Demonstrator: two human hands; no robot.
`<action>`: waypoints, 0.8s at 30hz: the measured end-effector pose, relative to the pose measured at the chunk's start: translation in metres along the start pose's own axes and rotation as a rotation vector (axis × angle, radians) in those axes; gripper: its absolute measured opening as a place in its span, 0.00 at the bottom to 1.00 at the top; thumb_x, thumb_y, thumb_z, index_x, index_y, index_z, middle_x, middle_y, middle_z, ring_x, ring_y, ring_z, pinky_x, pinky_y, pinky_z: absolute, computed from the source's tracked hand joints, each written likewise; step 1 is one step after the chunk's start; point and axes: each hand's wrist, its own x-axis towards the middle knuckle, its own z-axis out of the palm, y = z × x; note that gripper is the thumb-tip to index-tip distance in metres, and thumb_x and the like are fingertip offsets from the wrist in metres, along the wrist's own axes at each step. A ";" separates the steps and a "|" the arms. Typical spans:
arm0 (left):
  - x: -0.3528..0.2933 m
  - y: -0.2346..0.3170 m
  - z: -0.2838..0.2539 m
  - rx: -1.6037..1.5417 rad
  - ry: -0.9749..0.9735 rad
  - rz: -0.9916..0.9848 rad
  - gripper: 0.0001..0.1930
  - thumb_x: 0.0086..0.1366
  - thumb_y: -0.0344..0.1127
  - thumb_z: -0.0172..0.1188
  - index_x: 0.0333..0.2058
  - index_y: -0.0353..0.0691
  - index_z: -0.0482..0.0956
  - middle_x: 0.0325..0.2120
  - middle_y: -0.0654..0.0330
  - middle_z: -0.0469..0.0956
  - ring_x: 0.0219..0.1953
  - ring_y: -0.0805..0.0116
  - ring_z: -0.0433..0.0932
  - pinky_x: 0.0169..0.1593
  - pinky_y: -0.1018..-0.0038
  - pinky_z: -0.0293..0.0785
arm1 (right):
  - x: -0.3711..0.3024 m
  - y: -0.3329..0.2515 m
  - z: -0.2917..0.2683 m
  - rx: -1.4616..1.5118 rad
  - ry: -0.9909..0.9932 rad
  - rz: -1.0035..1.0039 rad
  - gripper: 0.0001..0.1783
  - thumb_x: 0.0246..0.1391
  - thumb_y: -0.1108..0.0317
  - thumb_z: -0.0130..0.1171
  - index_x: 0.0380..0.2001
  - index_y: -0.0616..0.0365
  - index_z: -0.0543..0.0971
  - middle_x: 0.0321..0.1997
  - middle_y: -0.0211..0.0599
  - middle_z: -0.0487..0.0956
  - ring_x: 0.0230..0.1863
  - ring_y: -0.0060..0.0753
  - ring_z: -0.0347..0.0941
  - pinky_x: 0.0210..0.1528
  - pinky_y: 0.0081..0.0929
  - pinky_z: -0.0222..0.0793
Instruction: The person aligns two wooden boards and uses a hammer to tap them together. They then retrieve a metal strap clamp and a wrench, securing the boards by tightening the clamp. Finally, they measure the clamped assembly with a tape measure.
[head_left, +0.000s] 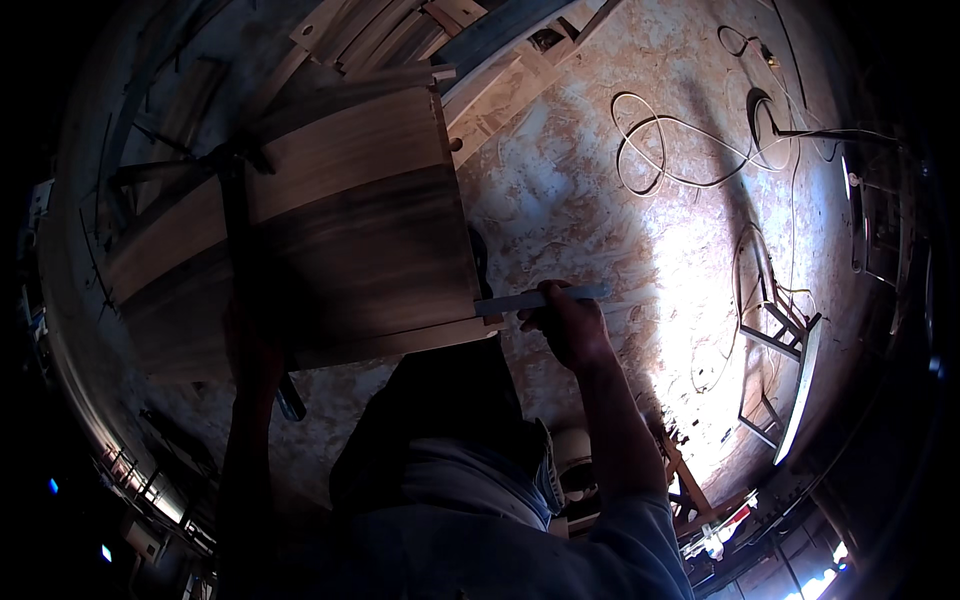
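Indoors, seen from the head camera, a person leans over a wooden panel [370,240] of light and dark boards, the right hand [570,325] clamped around a flat grey strip [515,301] at the panel's near right corner. The left hand [252,345] lies in deep shadow at the panel's near edge, beside the lower part of a dark bar clamp [235,205]; whether its fingers are wrapped around anything cannot be told.

Judging by the hold, the step in hand is setting or working the strip against that corner; the next move seems to call for a steady right wrist and a panel that does not shift.

The strip's long axis runs roughly left to right. One end meets or overlaps the panel's right-hand edge, which of the two is unclear, while the other points out past the fist over the mottled floor [560,200], angled slightly away from the person. The panel, too, stretches lengthwise from left to right, its board seams following that line and the clamp crossing them. What supports the panel is hidden.
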 end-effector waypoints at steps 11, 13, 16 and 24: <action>0.001 0.006 -0.004 0.010 -0.020 -0.031 0.38 0.63 0.42 0.57 0.65 0.38 0.49 0.59 0.44 0.59 0.60 0.49 0.61 0.61 0.58 0.60 | -0.001 0.000 0.003 -0.001 0.001 -0.009 0.15 0.61 0.65 0.51 0.44 0.68 0.72 0.35 0.45 0.79 0.35 0.38 0.78 0.37 0.33 0.77; 0.001 0.006 -0.004 0.003 -0.018 -0.034 0.38 0.62 0.42 0.57 0.65 0.38 0.49 0.59 0.44 0.59 0.60 0.49 0.61 0.61 0.57 0.59 | -0.001 0.000 0.003 -0.005 0.017 -0.004 0.15 0.61 0.65 0.51 0.44 0.68 0.72 0.35 0.45 0.79 0.36 0.38 0.78 0.37 0.34 0.77; 0.001 0.005 -0.005 -0.008 -0.024 -0.037 0.38 0.62 0.42 0.58 0.65 0.38 0.49 0.60 0.44 0.59 0.61 0.49 0.60 0.62 0.57 0.59 | -0.002 0.000 0.003 -0.002 0.012 -0.002 0.16 0.61 0.65 0.50 0.44 0.67 0.72 0.35 0.45 0.78 0.36 0.38 0.78 0.37 0.34 0.77; 0.001 0.008 -0.004 -0.011 -0.020 -0.008 0.38 0.62 0.42 0.58 0.65 0.38 0.48 0.61 0.44 0.57 0.62 0.49 0.59 0.63 0.57 0.57 | -0.003 -0.001 -0.001 -0.002 0.023 0.001 0.15 0.61 0.65 0.50 0.44 0.67 0.72 0.35 0.44 0.78 0.35 0.37 0.77 0.37 0.34 0.76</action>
